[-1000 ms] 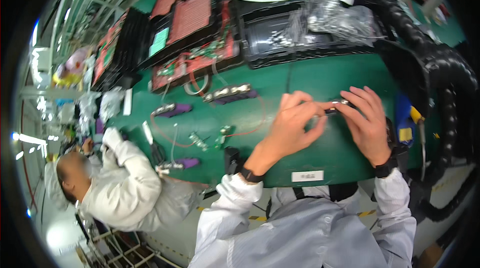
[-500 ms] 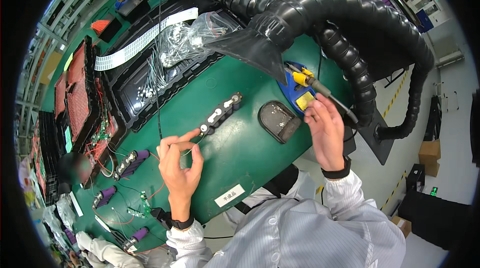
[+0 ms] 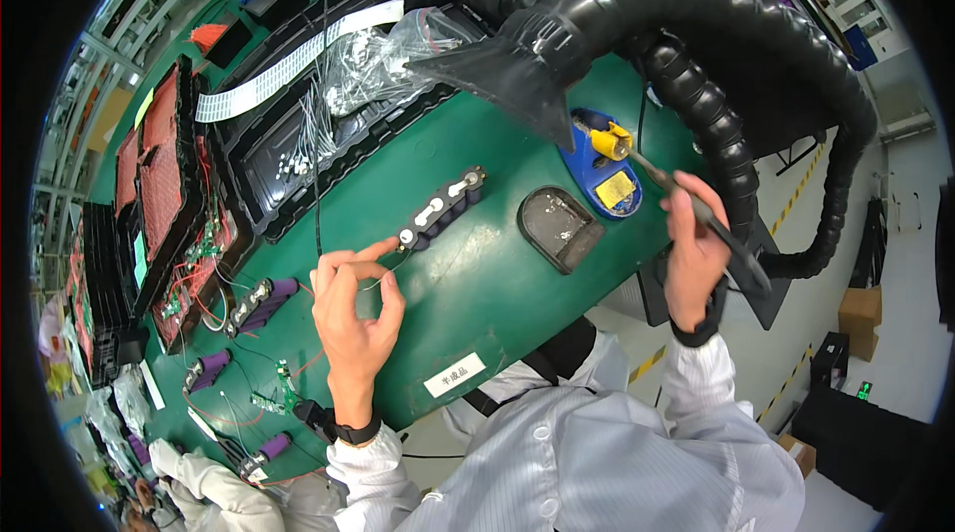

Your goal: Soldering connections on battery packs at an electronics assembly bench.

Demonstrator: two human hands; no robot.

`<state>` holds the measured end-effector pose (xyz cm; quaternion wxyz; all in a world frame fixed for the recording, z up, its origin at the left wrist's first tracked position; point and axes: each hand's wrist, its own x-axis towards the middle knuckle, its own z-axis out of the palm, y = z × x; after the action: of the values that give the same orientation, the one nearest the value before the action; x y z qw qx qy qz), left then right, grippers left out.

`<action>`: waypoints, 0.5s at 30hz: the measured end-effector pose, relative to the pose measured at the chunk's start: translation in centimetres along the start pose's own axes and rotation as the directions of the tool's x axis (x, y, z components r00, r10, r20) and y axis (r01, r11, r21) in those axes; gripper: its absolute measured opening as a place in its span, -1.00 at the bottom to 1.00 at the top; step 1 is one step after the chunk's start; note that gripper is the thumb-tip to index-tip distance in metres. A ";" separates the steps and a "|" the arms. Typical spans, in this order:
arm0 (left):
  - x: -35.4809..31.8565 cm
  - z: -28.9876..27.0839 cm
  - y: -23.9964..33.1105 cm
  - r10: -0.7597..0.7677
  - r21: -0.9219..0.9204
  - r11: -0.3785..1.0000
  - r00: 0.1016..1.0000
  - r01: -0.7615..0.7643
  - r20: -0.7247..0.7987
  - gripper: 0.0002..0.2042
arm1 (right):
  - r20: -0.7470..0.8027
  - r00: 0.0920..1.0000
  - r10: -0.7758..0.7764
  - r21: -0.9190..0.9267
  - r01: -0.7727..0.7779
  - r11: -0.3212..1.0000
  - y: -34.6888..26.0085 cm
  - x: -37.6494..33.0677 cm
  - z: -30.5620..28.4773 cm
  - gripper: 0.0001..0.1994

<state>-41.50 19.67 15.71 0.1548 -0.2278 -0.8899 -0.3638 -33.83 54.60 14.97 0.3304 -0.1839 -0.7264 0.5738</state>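
Left hand (image 3: 353, 318) pinches thin wire just beside battery pack (image 3: 441, 209) at desk (image 3: 497, 283) middle. Right hand (image 3: 693, 254) grips soldering iron (image 3: 686, 199), tip at blue stand (image 3: 604, 169) near far edge. Steady wire end before bringing tip.

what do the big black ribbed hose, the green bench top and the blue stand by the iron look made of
Big black ribbed hose: likely flexible plastic, semi-gloss; its ridges catch highlights as it curves.
Green bench top: seems a matte rubbery mat, even in colour with dull scuffed patches.
Blue stand: probably moulded plastic, smooth, holding a yellow sponge pad.
The right hand holds the dark-handled soldering iron; the grip's material is unclear.
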 end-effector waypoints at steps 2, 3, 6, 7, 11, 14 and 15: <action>0.1 0.1 -0.1 -0.023 0.015 1.000 1.000 0.023 0.015 -0.86 | 0.058 0.993 -0.103 -0.162 0.112 0.980 -0.3 -2.4 -2.0 -0.79; 0.3 -0.1 0.0 0.002 0.003 1.000 1.000 -0.002 0.006 -0.86 | 0.173 0.960 -0.221 -0.210 0.255 0.944 -0.6 -3.2 -3.0 -0.78; 0.6 0.1 -0.2 0.019 -0.006 1.000 1.000 -0.019 0.000 -0.84 | 0.449 0.864 -0.230 -0.301 0.388 0.871 -1.7 -4.8 -3.1 -0.71; 0.7 0.3 -0.3 0.034 0.000 0.999 0.999 -0.034 -0.004 -0.84 | 0.472 0.865 -0.171 -0.324 0.351 0.879 -1.3 -4.9 -2.5 -0.71; 0.8 0.4 0.1 0.027 0.038 0.999 1.000 -0.027 -0.010 -0.85 | 0.424 0.895 -0.135 -0.320 0.288 0.903 -1.4 -5.6 -1.6 -0.67; 0.9 0.2 0.2 0.029 0.063 0.998 0.999 -0.028 -0.015 -0.85 | 0.490 0.839 -0.237 -0.195 0.371 0.908 -3.2 -5.4 0.2 -0.63; 1.0 0.3 0.3 0.042 0.063 0.997 0.999 -0.040 -0.018 -0.83 | 0.535 0.803 -0.262 -0.122 0.380 0.917 -3.5 -5.2 1.1 -0.59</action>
<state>-42.23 20.32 16.10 0.1779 -0.2375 -0.8944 -0.3347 -30.46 49.49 16.80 0.1971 0.0642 -0.8678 0.4517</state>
